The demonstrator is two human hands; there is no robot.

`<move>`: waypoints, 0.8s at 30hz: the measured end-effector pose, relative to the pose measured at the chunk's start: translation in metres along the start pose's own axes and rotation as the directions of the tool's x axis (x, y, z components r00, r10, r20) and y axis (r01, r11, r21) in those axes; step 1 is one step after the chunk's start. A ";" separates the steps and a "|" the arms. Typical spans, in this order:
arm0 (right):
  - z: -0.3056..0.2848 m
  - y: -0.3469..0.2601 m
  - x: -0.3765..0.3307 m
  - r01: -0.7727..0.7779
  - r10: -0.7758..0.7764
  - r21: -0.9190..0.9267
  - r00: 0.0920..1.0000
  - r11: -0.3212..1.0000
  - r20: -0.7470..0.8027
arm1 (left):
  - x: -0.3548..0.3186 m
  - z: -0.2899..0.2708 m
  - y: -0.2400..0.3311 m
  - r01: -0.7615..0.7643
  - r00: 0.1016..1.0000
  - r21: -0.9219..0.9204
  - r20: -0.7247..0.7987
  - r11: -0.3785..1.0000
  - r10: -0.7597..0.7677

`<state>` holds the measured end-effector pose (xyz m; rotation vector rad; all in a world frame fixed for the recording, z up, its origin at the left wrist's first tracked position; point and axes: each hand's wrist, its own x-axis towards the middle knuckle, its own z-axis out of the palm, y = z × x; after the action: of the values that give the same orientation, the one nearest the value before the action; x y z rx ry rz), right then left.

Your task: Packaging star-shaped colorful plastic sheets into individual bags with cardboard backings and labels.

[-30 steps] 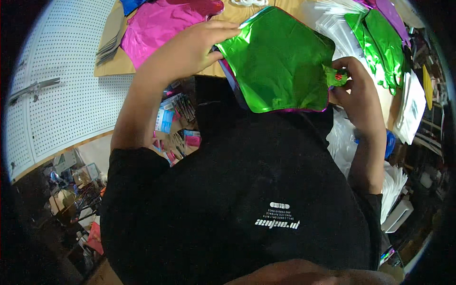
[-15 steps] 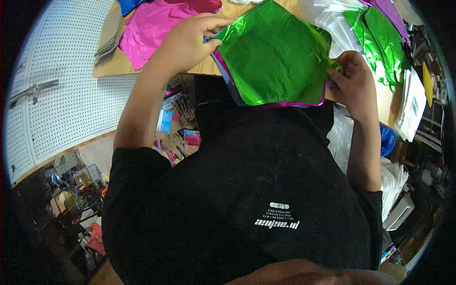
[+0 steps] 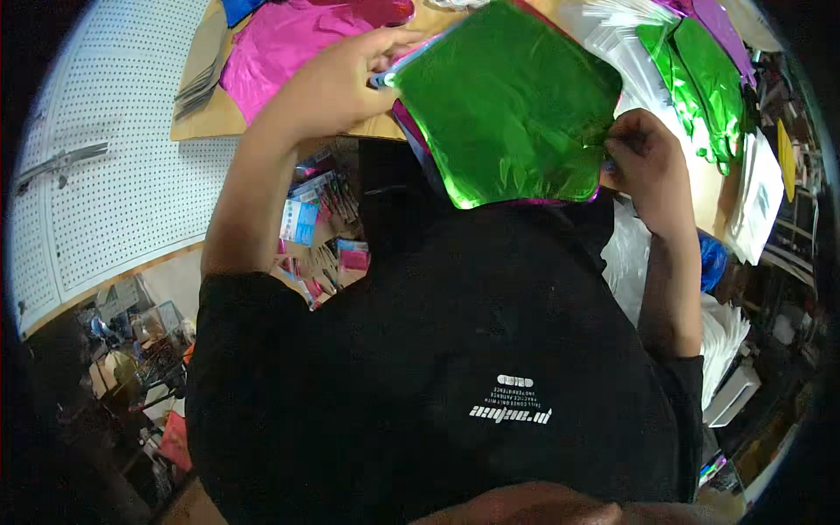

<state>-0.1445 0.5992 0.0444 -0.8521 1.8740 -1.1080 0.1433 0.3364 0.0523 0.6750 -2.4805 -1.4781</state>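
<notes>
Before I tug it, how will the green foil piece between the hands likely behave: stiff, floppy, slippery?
The green foil piece is probably floppy: its surface is wrinkled and its lower edge curves softly. It looks light for its size, being thin and sheet-like. Its shiny finish suggests it may slide over the magenta layer beneath.

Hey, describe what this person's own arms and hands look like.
The left hand and right hand are bare, with no gloves. The forearms are uncovered too, and no watch or band shows. Short black sleeves belong to a black T-shirt with white print in front.
</notes>
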 end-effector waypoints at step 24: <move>-0.006 -0.012 -0.012 0.326 -0.301 -0.454 0.945 0.829 0.127 | 0.007 -0.027 -0.008 -0.310 0.951 0.523 0.174 0.794 0.256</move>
<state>-0.1422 0.6071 0.0602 -1.4978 2.0417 -0.8052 0.1492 0.3088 0.0581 0.2779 -2.9388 -0.7012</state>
